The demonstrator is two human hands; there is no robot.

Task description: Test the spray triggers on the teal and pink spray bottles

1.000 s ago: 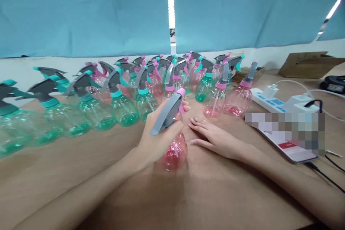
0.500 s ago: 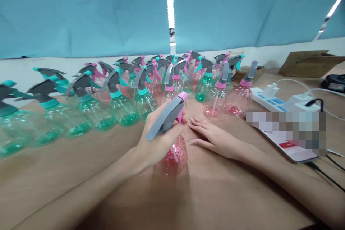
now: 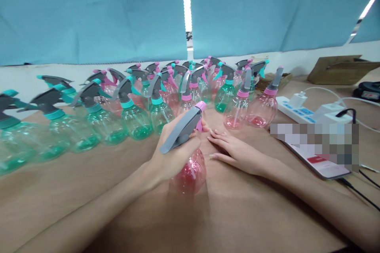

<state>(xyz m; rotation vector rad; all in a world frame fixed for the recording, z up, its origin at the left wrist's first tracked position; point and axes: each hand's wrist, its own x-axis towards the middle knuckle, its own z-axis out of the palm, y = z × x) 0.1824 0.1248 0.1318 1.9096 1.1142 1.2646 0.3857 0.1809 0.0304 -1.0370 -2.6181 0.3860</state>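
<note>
My left hand (image 3: 175, 146) is wrapped round the neck and trigger of a pink spray bottle (image 3: 192, 174) that stands upright on the table (image 3: 237, 213). The bottle's grey head with its pink nozzle shows above my hand, and its collar is hidden by my fingers. To the right, my right hand (image 3: 234, 150) lies flat on the tabletop, fingers stretched out, holding nothing. Just beyond it stands a clear pink spray bottle (image 3: 236, 112). A green spray bottle (image 3: 136, 122) heads the row left of my left hand.
Several green and pink spray bottles fill the left and back of the table. At right lie a phone (image 3: 329, 168), a white power strip (image 3: 292, 110) with plugs and cables, and a black object (image 3: 368, 91). A cardboard box (image 3: 341, 71) sits behind them.
The pink trigger under the nozzle now shows further out from the left hand's fingers. Otherwise the hands and bottles stay in nearly the same places.
</note>
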